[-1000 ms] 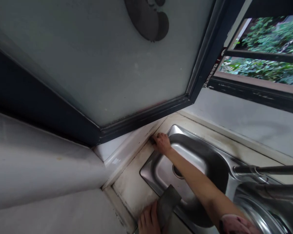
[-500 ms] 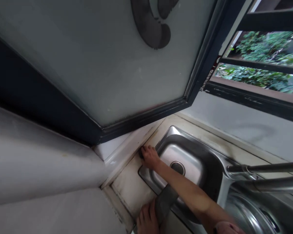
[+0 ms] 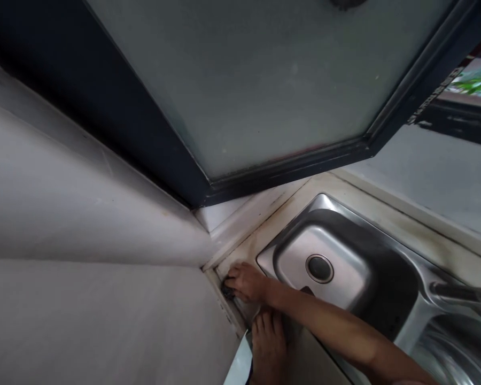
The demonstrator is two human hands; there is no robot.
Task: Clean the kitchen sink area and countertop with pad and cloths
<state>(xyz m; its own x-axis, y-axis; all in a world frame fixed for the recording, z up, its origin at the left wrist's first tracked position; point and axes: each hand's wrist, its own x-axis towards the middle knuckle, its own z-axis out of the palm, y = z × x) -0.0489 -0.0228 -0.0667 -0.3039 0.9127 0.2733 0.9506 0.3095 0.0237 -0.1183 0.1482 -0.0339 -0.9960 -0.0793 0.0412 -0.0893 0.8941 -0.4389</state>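
My right hand (image 3: 246,282) is closed on a dark, rough-looking scouring pad (image 3: 227,292), pressed to the light countertop (image 3: 248,251) in the corner by the wall. Its forearm crosses the view from the lower right. My left hand (image 3: 269,338) rests on the counter near the front edge, just below the right wrist, fingers laid forward. A flat dark object (image 3: 307,290) pokes out past my right forearm; the forearm hides most of it and I cannot make out its kind. Beside both hands is the steel sink (image 3: 323,200), with a round drain (image 3: 319,268) in its basin.
A dark-framed frosted window sash (image 3: 288,182) hangs over the counter's back corner. White wall (image 3: 104,321) closes in on the left. A metal pipe or faucet (image 3: 460,293) crosses the sink at right, above a second basin holding something round and shiny.
My right hand has slid the scouring pad along the counter toward the near left corner, away from the sink rim. Now it is close to my left hand. The view has also shifted.
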